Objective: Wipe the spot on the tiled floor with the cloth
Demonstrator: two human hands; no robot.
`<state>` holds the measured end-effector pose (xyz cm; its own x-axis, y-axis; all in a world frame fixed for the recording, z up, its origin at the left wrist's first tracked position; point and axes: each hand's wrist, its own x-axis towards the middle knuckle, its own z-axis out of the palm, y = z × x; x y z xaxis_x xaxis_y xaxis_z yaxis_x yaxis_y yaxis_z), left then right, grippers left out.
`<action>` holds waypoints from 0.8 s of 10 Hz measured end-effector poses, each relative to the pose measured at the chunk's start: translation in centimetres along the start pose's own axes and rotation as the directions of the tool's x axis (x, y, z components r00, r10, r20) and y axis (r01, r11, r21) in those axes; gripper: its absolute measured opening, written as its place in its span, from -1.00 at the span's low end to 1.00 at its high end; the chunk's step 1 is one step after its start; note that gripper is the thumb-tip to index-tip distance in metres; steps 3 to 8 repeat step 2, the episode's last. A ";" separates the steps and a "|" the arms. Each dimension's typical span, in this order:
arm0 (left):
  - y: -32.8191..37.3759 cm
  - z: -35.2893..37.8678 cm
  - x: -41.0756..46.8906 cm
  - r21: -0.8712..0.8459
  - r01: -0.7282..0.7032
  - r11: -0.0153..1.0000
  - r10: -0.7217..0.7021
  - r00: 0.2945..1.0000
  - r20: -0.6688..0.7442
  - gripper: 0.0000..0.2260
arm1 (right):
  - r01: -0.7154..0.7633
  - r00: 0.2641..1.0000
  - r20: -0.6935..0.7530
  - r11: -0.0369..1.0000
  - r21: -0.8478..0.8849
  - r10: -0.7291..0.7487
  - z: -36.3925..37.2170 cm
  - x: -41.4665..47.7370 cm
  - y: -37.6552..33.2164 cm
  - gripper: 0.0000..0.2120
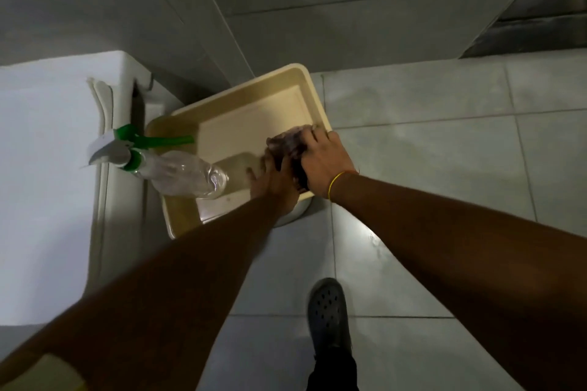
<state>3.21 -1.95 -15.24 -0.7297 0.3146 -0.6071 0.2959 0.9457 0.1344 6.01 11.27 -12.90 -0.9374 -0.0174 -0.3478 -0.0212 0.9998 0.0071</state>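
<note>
While both arms reach down into the tray, the wiping itself has not begun, judging by how things lie: the pale grey tiled floor (428,152) fills the right half of the view from twelve to six o'clock, and no cloth touches it. A glossy wet-looking patch at about five o'clock from the tray, just right of the right forearm, may be the spot, though that cannot be told for sure.

At nine o'clock stands a large white box-shaped appliance or cabinet (47,168), close against the tray's left edge. The shallow cream plastic rectangular tray (241,95) sits near the centre, apparently raised on a pale round base that peeps out below its near corner. Lying in it at its eight o'clock side is a clear plastic spray bottle with a green and white trigger head (178,174), tipped on its side.

The dark, mottled purplish crumpled cloth (290,144) rests at the tray's four o'clock corner. The right hand (324,162), a thin yellow band (335,182) at its wrist, lies curled over the cloth's top; the left hand (273,181) presses against its near side, fingers spread. Together they clamp the cloth between them.

Left to do: lift the cloth out, lower it to the floor, rub the spot. A dark perforated clog (328,314) at six o'clock stands near the patch and may need shifting.
</note>
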 end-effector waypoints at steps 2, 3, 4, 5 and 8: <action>4.9 -5.2 -4.2 0.117 -0.045 0.992 0.047 0.999 -0.013 -0.27 | -0.005 1.000 -0.006 0.996 0.092 0.005 -4.7 -5.5 3.7 -0.58; 4.9 -5.2 -4.2 0.117 -0.045 0.992 0.047 0.999 -0.013 -0.27 | -0.005 1.000 -0.006 0.996 0.092 0.005 -4.7 -5.5 3.7 -0.58; 4.9 -5.2 -4.2 0.117 -0.045 0.992 0.047 0.999 -0.013 -0.27 | -0.005 1.000 -0.006 0.996 0.092 0.005 -4.7 -5.5 3.7 -0.58; 4.9 -5.2 -4.2 0.117 -0.045 0.992 0.047 0.999 -0.013 -0.27 | -0.005 1.000 -0.006 0.996 0.092 0.005 -4.7 -5.5 3.7 -0.58; 4.9 -5.2 -4.2 0.117 -0.045 0.992 0.047 0.999 -0.013 -0.27 | -0.005 1.000 -0.006 0.996 0.092 0.005 -4.7 -5.5 3.7 -0.58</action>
